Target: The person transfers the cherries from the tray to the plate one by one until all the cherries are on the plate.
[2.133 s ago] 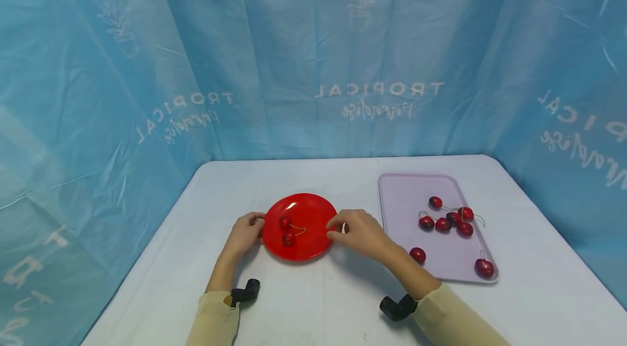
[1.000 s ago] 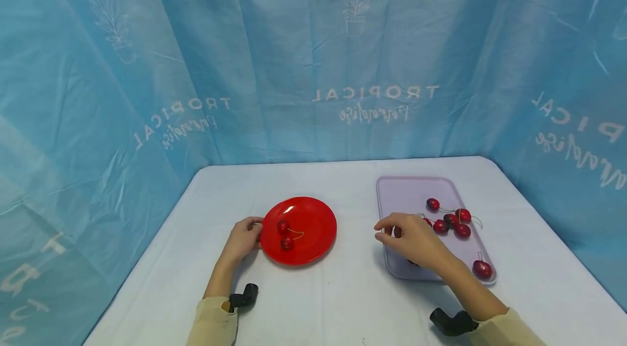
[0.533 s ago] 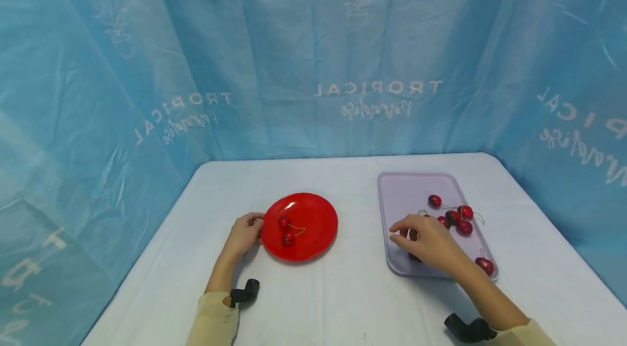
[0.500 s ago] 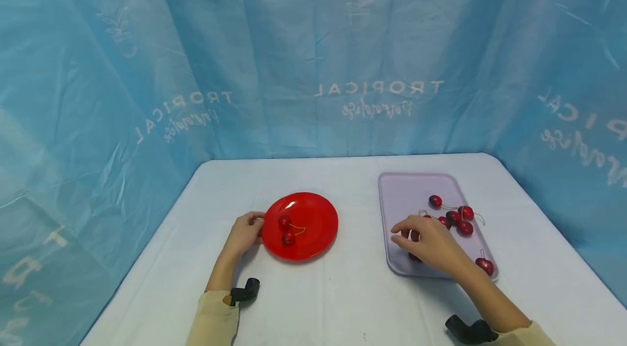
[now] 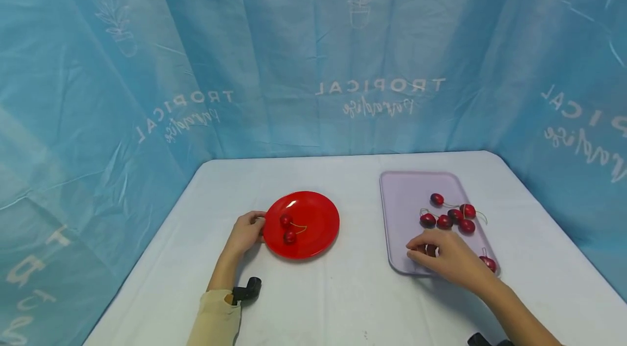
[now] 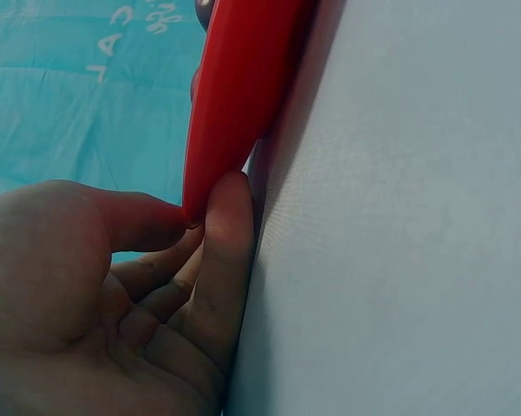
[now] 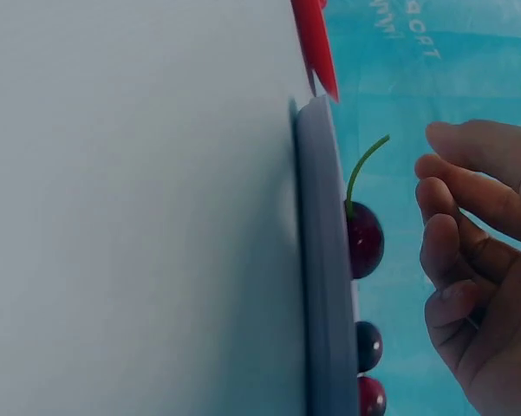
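My left hand [image 5: 244, 234] pinches the left rim of a red plate [image 5: 318, 223], which lies on the white table. In the left wrist view the thumb is on the upper edge and the fingers [image 6: 228, 225] are under the rim. Two cherries [image 5: 289, 236] with joined stems lie on the plate. Over the front part of a pale purple tray [image 5: 401, 193] hovers my right hand [image 5: 448, 257], fingers loosely bent and holding nothing. The right wrist view shows a dark cherry [image 7: 365, 244] with a green stem, apart from the fingertips; the hand mostly covers that area in the head view.
Several cherries [image 5: 444, 221] cluster at the tray's right middle. Another cherry [image 5: 488, 263] lies at its front right corner, partly behind the right hand. A blue printed curtain [image 5: 313, 63] surrounds the white table [image 5: 303, 302] at the back and sides.
My right hand has left the plate's right rim and moved right, over the tray, then slightly toward its front. My left hand still holds the plate's left rim.
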A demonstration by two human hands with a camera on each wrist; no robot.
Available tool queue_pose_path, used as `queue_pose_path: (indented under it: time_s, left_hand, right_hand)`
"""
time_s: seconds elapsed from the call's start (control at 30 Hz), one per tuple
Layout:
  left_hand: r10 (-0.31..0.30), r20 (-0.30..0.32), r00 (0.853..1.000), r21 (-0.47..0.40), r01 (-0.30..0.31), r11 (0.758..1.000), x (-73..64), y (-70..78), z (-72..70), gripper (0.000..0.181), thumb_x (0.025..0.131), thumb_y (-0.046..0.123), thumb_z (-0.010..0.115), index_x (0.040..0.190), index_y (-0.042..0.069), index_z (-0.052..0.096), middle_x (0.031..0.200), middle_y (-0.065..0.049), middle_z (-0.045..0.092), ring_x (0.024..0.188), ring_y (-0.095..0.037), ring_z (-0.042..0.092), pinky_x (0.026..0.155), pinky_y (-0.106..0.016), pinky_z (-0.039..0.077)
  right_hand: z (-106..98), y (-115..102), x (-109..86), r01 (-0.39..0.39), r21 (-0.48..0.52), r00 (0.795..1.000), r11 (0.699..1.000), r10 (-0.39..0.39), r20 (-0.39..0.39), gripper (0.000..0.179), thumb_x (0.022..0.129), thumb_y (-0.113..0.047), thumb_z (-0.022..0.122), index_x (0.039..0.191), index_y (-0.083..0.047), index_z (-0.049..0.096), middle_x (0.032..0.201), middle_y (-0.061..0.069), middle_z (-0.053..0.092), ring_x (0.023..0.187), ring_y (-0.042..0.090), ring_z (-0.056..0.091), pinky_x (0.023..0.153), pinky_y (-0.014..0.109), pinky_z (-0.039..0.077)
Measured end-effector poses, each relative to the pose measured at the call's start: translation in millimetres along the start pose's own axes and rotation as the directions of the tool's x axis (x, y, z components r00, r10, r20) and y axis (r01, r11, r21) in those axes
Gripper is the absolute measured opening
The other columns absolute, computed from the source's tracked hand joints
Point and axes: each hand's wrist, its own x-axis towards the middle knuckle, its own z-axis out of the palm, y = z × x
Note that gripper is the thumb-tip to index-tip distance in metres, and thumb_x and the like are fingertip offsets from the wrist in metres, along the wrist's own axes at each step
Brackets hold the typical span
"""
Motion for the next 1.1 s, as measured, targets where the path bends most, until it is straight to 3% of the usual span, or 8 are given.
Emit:
queue_pose_path:
  time_s: [0.37, 0.63, 1.1]
  left_hand:
    - [0.002, 0.001, 1.000, -0.011, -0.002, 1.000, -1.1, 2.2, -1.1, 0.031, 0.098, 0.015, 0.049, 0.124, -0.001, 0.058, 0.099, -0.015, 0.063, 0.071, -0.021, 0.062, 0.066, -0.031, 0.055]
    - [0.017, 0.016, 1.000, -0.029, -0.017, 0.999, -1.2, 0.5, -0.2, 0.031, 0.099, 0.013, 0.048, 0.124, -0.003, 0.057, 0.097, -0.015, 0.063, 0.072, -0.020, 0.062, 0.064, -0.031, 0.056]
    - [0.000, 0.008, 1.000, -0.021, 0.000, 1.000, -0.7, 1.2, -0.2, 0.031, 0.099, 0.014, 0.048, 0.124, -0.002, 0.057, 0.100, -0.015, 0.063, 0.073, -0.020, 0.062, 0.065, -0.031, 0.055]
  right_hand:
    - [-4.1, 3.9, -19.1, 0.002, 0.009, 0.996, 1.000, -0.003, 0.085, 0.023, 0.083, -0.038, 0.074, 0.100, -0.022, 0.073, 0.079, -0.015, 0.057, 0.071, 0.007, 0.052, 0.059, 0.021, 0.047]
    - [0.4, 6.2, -19.1, -0.022, 0.010, 0.993, 1.000, 0.021, 0.115, 0.022, 0.080, -0.032, 0.078, 0.098, -0.021, 0.072, 0.076, -0.014, 0.056, 0.070, 0.008, 0.052, 0.059, 0.021, 0.047]
    - [4.9, 6.2, -15.8, 0.011, -0.078, 0.997, 0.997, -0.005, 0.075, 0.010, 0.080, -0.027, 0.078, 0.090, -0.028, 0.074, 0.076, -0.019, 0.055, 0.067, 0.004, 0.050, 0.057, 0.020, 0.045]
